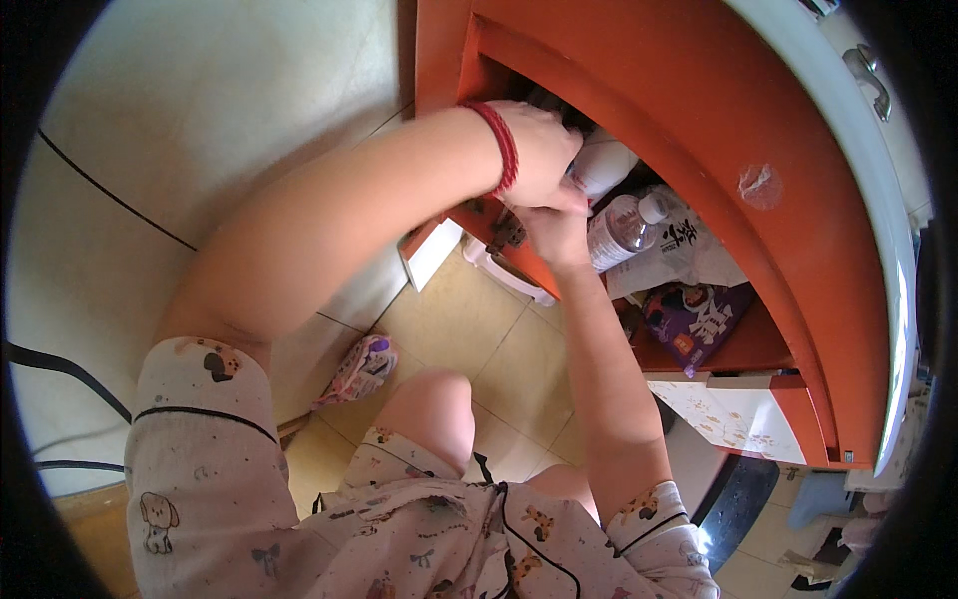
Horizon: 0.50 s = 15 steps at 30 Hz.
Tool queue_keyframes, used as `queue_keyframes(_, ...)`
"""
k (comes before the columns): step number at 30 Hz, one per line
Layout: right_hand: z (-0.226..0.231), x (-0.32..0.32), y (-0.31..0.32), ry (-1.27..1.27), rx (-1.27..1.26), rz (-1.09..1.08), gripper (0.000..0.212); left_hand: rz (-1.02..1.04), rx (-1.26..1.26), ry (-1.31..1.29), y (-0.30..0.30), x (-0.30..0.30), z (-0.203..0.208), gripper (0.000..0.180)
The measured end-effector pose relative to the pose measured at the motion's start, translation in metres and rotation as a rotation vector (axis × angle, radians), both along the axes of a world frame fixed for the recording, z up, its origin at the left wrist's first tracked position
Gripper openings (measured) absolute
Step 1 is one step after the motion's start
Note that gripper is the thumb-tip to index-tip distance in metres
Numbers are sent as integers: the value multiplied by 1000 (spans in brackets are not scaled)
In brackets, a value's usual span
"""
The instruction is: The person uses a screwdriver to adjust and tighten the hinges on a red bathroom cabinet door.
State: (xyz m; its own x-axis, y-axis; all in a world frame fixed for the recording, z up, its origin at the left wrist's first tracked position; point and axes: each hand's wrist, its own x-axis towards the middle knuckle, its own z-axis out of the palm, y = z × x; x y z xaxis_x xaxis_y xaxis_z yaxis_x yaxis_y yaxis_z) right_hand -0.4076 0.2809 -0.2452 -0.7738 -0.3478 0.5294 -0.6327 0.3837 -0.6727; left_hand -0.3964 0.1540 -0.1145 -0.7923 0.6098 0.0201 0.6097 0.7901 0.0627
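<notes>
Both of my hands reach into an orange-red cabinet (699, 130) and meet near its left side. My left hand (539, 145), with a red braided band at the wrist, is closed with its fingers curled; what they hold is hidden. Just below it, my right hand (551, 232) is closed too, its fingertips partly covered by the left hand. A white rounded container (605, 166) lies right beside my fingers; whether I grip it cannot be made out. A clear plastic bottle (627, 228) with a white cap lies next to my right wrist.
A whitish plastic bag (689, 245) and a purple packet (699, 319) fill the cabinet's right part. A white patterned door (733, 414) hangs open below. On the tiled floor (499, 329) sits a pink packet (361, 371). A pale wall (230, 120) borders the left.
</notes>
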Motion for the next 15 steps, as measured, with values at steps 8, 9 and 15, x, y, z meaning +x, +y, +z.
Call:
queue_keyframes(8,-9,3,3,-309,-261,-4,15,152,-112,-44,6,3,7,35)
queue_keyframes(9,-11,0,-1,-264,-336,38,16,63,-99,-3,4,1,8,31)
queue_keyframes(15,-8,3,-7,-253,-358,64,32,85,-92,60,0,-9,1,37)
